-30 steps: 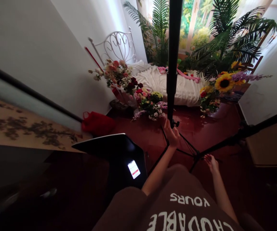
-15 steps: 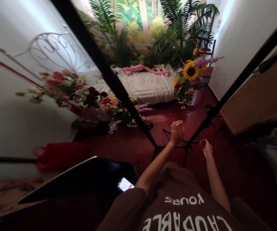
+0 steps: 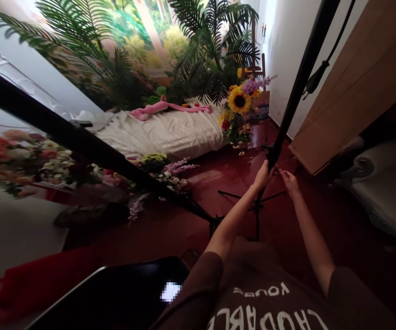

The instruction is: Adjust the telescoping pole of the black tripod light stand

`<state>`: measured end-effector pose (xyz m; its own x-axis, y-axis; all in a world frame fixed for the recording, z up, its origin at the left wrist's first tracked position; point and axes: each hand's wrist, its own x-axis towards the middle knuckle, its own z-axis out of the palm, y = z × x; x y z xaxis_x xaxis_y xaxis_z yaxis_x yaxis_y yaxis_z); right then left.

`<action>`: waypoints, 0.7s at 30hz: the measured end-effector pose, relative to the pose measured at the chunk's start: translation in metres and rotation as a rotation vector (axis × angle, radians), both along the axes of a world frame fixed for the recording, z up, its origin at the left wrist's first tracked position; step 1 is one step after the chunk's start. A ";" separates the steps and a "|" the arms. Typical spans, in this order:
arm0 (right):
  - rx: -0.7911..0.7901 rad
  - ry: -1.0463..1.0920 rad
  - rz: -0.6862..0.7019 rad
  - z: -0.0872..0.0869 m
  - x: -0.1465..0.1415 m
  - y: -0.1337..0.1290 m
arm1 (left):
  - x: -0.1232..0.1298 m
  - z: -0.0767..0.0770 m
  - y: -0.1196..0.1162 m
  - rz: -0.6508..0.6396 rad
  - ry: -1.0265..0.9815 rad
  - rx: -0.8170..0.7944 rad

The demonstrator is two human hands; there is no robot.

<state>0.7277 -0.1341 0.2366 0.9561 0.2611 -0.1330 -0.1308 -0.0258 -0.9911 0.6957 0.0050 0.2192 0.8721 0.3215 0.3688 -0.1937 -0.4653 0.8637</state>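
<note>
The right-hand black light stand [image 3: 297, 82] rises at a slant from its spread legs on the dark red floor. My left hand [image 3: 261, 176] is closed round its pole, just below a dark clamp-like collar; the pole hides some of the fingers. To the right of the pole, my right hand [image 3: 289, 182] has its thumb and fingertips together at a small dark knob [image 3: 276, 172] on the stand. A second black light stand [image 3: 104, 156] slants across the left, apart from both hands.
A black flat surface [image 3: 115, 293] with a lit phone [image 3: 170, 292] lies at lower left. Artificial flowers [image 3: 170, 176] stand before a cream-covered bed [image 3: 170, 133]. A power plug [image 3: 316, 78] hangs by the right pole, near a leaning wooden board [image 3: 335, 91].
The view has turned to the right. My left hand, empty and open before, has closed on the right stand's pole. My right hand has come in to the knob beside it.
</note>
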 end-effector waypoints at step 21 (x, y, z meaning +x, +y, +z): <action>-0.052 -0.512 0.026 0.019 0.009 0.016 | -0.001 -0.007 -0.002 0.002 -0.015 -0.094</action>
